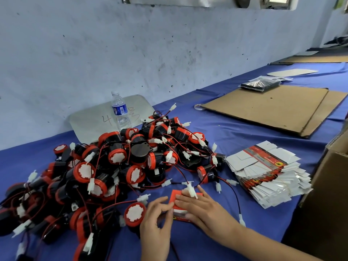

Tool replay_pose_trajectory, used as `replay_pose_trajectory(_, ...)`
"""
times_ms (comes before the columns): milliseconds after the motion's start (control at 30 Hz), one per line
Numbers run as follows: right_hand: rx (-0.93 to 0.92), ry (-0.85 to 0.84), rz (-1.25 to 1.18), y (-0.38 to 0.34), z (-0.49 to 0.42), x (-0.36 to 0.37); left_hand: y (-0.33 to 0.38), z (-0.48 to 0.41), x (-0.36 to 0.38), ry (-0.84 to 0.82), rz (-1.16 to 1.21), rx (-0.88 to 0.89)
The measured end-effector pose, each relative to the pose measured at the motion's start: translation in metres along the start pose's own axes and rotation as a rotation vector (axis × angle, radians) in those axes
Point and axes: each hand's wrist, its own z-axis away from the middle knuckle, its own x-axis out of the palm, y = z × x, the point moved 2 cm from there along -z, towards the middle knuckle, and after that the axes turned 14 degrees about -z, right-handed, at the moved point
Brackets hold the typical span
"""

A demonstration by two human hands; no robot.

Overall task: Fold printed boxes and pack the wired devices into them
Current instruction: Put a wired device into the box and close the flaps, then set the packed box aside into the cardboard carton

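Observation:
A small red printed box (179,206) stands on the blue cloth near the front edge. My right hand (203,210) lies over its top with the fingers spread and the thumb at its front face. My left hand (156,221) touches the box's left side with its fingertips. A white wire connector (191,190) lies across the right hand's fingers. A big heap of black-and-red wired devices (116,166) fills the cloth to the left and behind. One device (134,212) sits just left of my left hand. A stack of flat printed boxes (267,172) lies to the right.
A water bottle (120,112) stands behind the heap on a grey sheet (88,121) by the wall. Flat brown cardboard (273,108) and a tape roll (199,107) lie at the back right. An open cardboard carton (329,194) stands at the right edge.

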Motion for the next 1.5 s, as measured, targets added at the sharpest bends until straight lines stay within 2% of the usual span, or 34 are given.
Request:
replay_pose_trajectory(133, 0.047, -0.236, 0.060, 0.006, 0.000, -0.008, 0.000, 0.001, 0.001, -0.032, 0.061, -0.070)
replay_pose_trajectory(300, 0.039, -0.360, 0.066, 0.007, 0.001, -0.014, 0.000, 0.001, -0.001, -0.045, 0.052, -0.088)
replay_pose_trajectory(467, 0.039, -0.495, 0.088, 0.007, 0.001, -0.023, 0.004, 0.002, -0.003, -0.071, -0.016, -0.037)
replay_pose_trajectory(633, 0.021, -0.707, 0.306, 0.005, -0.013, -0.033, 0.005, 0.000, -0.008, -0.123, -0.162, 0.051)
replay_pose_trajectory(667, 0.012, -0.690, 0.262, 0.003, -0.017, -0.036, 0.006, 0.000, -0.008, -0.122, -0.175, 0.065)
replay_pose_trajectory(733, 0.052, -0.541, 0.005, -0.003, -0.020, -0.037, 0.008, 0.002, -0.007, -0.117, -0.188, 0.078)
replay_pose_trajectory(800, 0.140, -0.337, -0.207, -0.003, -0.008, -0.032, 0.005, 0.004, -0.007, -0.138, -0.190, 0.082)
replay_pose_trajectory(900, 0.197, 0.046, -0.338, 0.004, 0.014, -0.022, 0.001, 0.009, -0.003, -0.300, -0.237, 0.174)
replay_pose_trajectory(967, 0.268, 0.201, -0.494, 0.003, 0.019, -0.020, 0.004, 0.009, 0.000, -0.339, -0.255, 0.226)
replay_pose_trajectory(1067, 0.346, 0.202, -0.679, -0.006, 0.023, -0.017, 0.002, 0.008, 0.000, -0.294, -0.205, 0.174)
replay_pose_trajectory(1167, 0.337, 0.141, -0.574, -0.010, 0.028, -0.009, -0.002, 0.008, -0.002, -0.292, -0.198, 0.123)
replay_pose_trajectory(1300, 0.319, 0.185, -0.513, -0.012, 0.027, -0.012, 0.001, 0.006, -0.006, -0.229, -0.205, 0.178)
replay_pose_trajectory(1400, 0.367, 0.186, -0.690, -0.011, 0.030, -0.017, 0.006, 0.009, -0.007, -0.297, -0.120, 0.113)
replay_pose_trajectory(1500, 0.414, 0.321, -0.987, -0.013, 0.037, -0.024, 0.012, 0.012, -0.007, -0.316, 0.091, -0.017)
